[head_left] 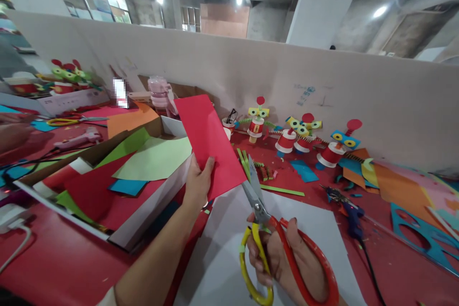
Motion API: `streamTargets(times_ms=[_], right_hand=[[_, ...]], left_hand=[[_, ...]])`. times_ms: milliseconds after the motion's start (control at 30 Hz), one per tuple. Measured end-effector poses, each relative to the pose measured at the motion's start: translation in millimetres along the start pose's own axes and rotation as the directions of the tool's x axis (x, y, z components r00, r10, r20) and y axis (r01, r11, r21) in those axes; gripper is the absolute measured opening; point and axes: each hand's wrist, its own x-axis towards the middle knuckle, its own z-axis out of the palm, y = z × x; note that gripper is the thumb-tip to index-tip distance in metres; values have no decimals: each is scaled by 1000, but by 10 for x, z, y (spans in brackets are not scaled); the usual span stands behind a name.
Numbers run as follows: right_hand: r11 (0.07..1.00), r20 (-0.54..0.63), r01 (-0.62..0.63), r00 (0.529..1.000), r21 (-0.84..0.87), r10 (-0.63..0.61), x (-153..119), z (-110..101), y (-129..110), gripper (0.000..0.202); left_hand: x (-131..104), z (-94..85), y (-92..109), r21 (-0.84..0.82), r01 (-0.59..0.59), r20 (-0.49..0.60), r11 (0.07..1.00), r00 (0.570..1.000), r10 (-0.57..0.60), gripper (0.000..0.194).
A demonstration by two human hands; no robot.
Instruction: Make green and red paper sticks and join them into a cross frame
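My left hand (198,178) grips the lower left edge of a red sheet of paper (215,146), thumb on the front face. The sheet is held up at a tilt over the table. In my right hand (287,258) is a pair of scissors (257,206) with one red and one yellow handle. Their blades stand apart, pointing up and away, with the tips by the sheet's lower right corner; whether the blades touch the paper I cannot tell. Beneath the scissors lies a large white sheet (222,248).
On the left is a cardboard box (132,227) of coloured paper. Several paper-cup figures (255,126) line the back by a partition (201,62). A dark glue gun (353,217) and blue cut-out paper (412,227) lie right. At far left, another person's hand (14,134) shows.
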Motion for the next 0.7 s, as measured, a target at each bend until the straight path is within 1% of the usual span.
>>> streamTargets(times_ms=[100,200,367,467,567,700], right_hand=[[999,1,-21,1000,34,21,-16,-3,-9,63],[998,4,-44,999,55,44,-35,-7,-17,65],[998,11,-42,999,38,42,-49,-45,-13,65],[999,11,-37,999,26,36,-31,-80,11,68],[999,1,-25,1000,25,24,-5,-89,37,67],[1000,-14,22,1000,-13,-23,15,-58,35,64]], left_hand=[[19,-13,-3,10,-11,8,1000,1000,11,44],[58,-44,-27,-5,-27,5,1000,1000,27,48],[88,-62,-36,-20,-24,-6,1000,1000,24,49],[44,-27,-14,-32,18,13,999,1000,-17,54],[-24,11,-24,-7,64,49,998,997,-63,56],[-91,23,-90,46,61,103,997,993,-66,55]])
